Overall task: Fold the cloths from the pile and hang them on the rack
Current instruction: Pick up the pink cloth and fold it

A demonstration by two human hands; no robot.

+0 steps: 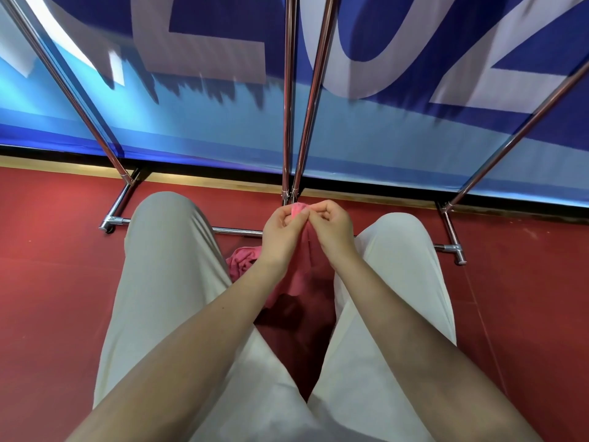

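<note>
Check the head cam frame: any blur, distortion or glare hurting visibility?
Head view: the banner lettering is streaked with motion blur; wide-angle distortion splays the rack poles outward; mild glare on the chrome; both hands and their grip on the pink cloth stay sharp; a dark shadow covers the floor between the legs.

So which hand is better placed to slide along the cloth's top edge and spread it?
Probably either: left hand and right hand both pinch the pink cloth at one spot, touching.
</note>
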